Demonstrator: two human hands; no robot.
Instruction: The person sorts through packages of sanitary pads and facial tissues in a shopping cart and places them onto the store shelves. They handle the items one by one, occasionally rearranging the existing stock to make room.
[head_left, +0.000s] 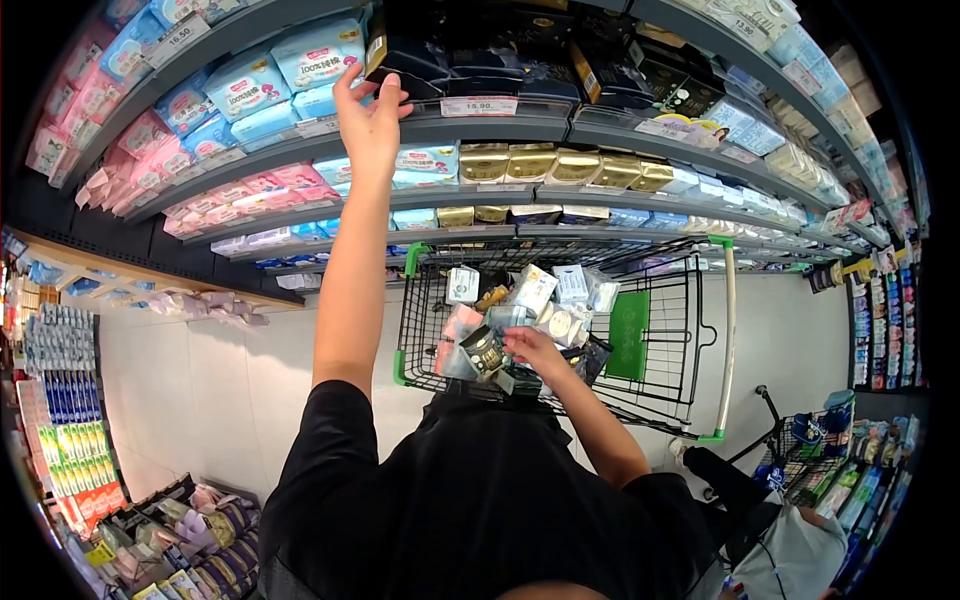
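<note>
Your left hand (pixel 370 115) grips a dark packet (pixel 385 55) at the shelf's (pixel 520 128) front edge. Your right hand (pixel 535 350) clutches a small pack (pixel 483 350) inside the crowded shopping cart (pixel 660 330), goods piled around it.

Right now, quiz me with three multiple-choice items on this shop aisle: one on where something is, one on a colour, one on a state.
1. Where is the left hand?
A. On the cart's handle
B. Up at a shelf, on a dark package
C. Down by the floor

2. What colour are the corner trims of the shopping cart?
A. Green
B. Red
C. Yellow

3. What state is the cart in?
A. Empty
B. Tipped on its side
C. Holding many small packages

Answers:
1 B: the raised arm ends at the shelf edge, fingers on the dark package.
2 A: green pieces show at the cart's corners and on a panel inside it.
3 C: boxes and packets lie piled in the basket, where the right hand reaches among them, touching a small dark packet.
</note>
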